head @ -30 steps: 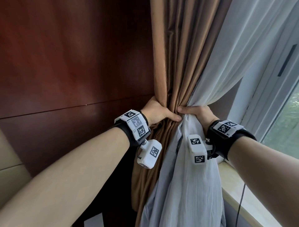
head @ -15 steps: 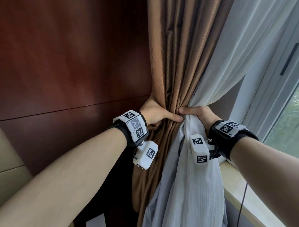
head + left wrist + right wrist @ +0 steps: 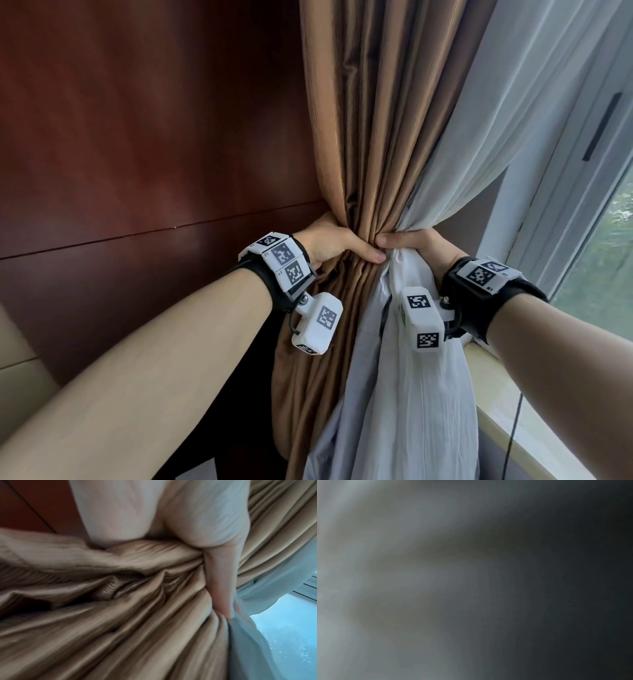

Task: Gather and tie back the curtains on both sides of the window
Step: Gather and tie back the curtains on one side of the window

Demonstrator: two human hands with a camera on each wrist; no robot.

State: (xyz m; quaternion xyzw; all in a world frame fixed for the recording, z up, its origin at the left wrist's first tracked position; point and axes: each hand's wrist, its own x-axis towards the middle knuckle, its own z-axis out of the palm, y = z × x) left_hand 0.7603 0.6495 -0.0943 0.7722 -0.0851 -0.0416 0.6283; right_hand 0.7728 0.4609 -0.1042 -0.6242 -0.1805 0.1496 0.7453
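Note:
A brown pleated curtain (image 3: 363, 137) and a white sheer curtain (image 3: 496, 120) hang bunched together beside the window. My left hand (image 3: 337, 241) wraps the brown folds from the left, thumb across the front. My right hand (image 3: 416, 241) grips the sheer from the right, its thumb tip almost meeting the left thumb. In the left wrist view my thumb (image 3: 221, 582) presses into the gathered brown curtain (image 3: 120, 601), with the sheer curtain (image 3: 257, 649) beside it. The right wrist view is filled by blurred grey cloth (image 3: 402, 588). No tie-back shows.
A dark red wood-panel wall (image 3: 137, 154) stands to the left. The window frame (image 3: 582, 171) and a pale stone sill (image 3: 531, 411) lie to the right, with a thin black cable (image 3: 513, 431) hanging over the sill. A beige cushion (image 3: 20, 363) sits at far left.
Both hands keep their hold at the same height on the bunch. The view has shifted slightly; the thumbs sit a little closer together.

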